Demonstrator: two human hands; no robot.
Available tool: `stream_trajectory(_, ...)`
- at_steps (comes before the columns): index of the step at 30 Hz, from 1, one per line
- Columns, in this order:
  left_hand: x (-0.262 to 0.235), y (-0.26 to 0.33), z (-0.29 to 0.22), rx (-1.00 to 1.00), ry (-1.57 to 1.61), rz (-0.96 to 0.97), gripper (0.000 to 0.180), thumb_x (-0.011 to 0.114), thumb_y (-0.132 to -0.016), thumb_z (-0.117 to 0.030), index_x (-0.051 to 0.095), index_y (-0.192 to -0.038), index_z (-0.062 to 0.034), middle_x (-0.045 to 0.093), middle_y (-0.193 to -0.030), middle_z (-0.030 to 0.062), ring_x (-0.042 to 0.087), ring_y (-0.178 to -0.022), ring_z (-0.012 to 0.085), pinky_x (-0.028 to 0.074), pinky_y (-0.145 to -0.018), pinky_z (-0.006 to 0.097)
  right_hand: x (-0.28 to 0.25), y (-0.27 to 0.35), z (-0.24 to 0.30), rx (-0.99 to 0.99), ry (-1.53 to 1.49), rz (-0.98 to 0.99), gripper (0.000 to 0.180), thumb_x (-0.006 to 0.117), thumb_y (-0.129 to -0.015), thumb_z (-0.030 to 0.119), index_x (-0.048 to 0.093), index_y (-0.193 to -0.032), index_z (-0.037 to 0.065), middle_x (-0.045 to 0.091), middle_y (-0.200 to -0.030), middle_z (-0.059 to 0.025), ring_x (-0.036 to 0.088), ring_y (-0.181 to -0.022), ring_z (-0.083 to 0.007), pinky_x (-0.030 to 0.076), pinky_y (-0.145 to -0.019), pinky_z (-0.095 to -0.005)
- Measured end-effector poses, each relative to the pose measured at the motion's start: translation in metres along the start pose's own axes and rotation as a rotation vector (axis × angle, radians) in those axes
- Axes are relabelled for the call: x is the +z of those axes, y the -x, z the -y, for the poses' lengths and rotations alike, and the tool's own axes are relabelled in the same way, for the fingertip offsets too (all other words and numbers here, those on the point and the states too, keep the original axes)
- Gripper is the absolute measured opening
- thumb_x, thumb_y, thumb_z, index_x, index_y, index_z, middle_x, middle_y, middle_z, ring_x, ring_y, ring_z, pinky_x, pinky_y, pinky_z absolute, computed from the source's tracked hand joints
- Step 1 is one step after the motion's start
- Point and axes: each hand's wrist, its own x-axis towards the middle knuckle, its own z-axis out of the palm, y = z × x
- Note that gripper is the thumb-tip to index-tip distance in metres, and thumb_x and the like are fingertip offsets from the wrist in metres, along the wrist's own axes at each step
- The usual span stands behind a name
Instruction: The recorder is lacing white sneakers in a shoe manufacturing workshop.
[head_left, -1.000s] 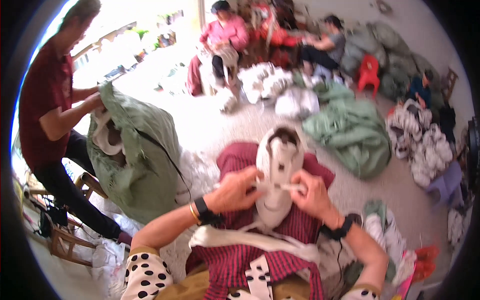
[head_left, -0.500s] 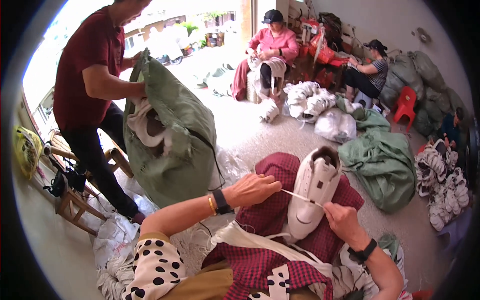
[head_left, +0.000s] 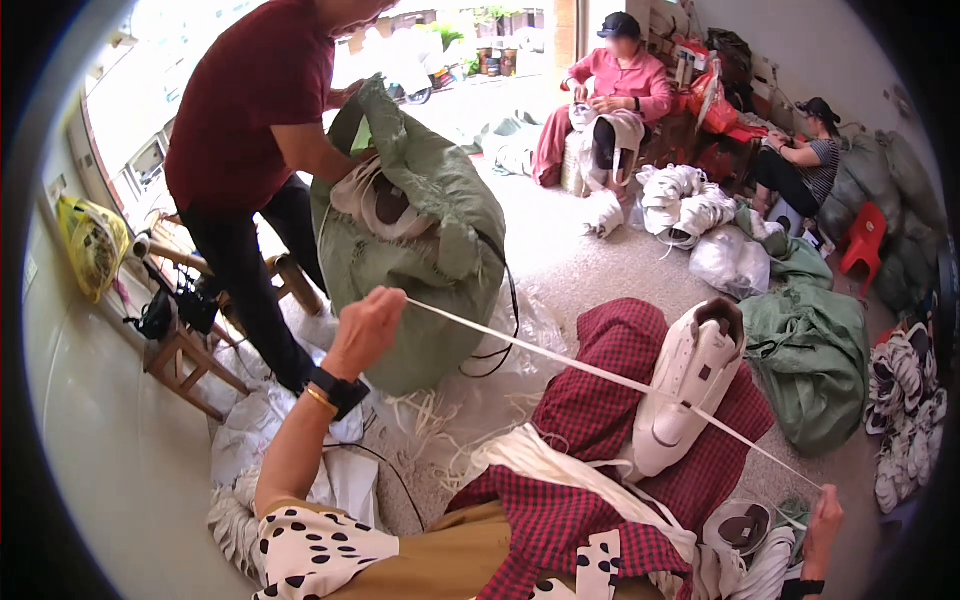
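At the far left we see a yellow bag hanging by the wall, and below it a small wooden stool. Next to that stands a person in a dark red shirt, both hands on the mouth of a big green sack that has pale shoes showing inside it.

In front of the sack our left hand is raised and closed into a fist around one end of a white shoelace; a dark watch and a thin bangle sit on that wrist. The lace runs taut, slanting down to the right, across our red checked lap cloth. It passes over a white sneaker that rests toe-down on the lap, heel opening upward.

At the lace's far end, low at the right, our right hand pinches it with the fingers closed, though the hand sits so close to the rim that we cannot quite make out the grip. Just left of that hand lie more shoes, one sole up.

Further back, a seated person in pink works beside a heap of white shoes, and another seated person is near a red plastic stool. A crumpled green sack lies on the floor to the right of the sneaker.
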Motion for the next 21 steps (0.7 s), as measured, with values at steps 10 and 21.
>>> stream_trajectory(10,-0.065,0.030,0.054,-0.177,-0.175,-0.172,0.009,0.057,-0.096,-0.011,0.063,-0.098,-0.0056,0.065,-0.092,0.0160,0.065,-0.083,0.0401,0.053,-0.069,0.046,0.000,0.005,-0.062,-0.004,-0.117,-0.202,0.026,0.048,-0.094,0.006,0.061,-0.115,-0.001,0.064,-0.098,-0.0233,0.064,-0.091,-0.0395,0.049,-0.077,-0.0452)
stream_trajectory(21,-0.095,0.070,0.047,-0.219,-0.540,-0.467,0.020,0.063,-0.082,0.004,0.068,-0.099,-0.0034,0.052,-0.092,0.0117,0.054,-0.090,0.0307,0.046,-0.080,0.039,0.009,-0.042,0.008,-0.110,-0.440,-0.446,0.030,0.050,-0.094,0.007,0.061,-0.120,-0.003,0.066,-0.106,-0.0188,0.065,-0.096,-0.0329,0.051,-0.085,-0.0420)
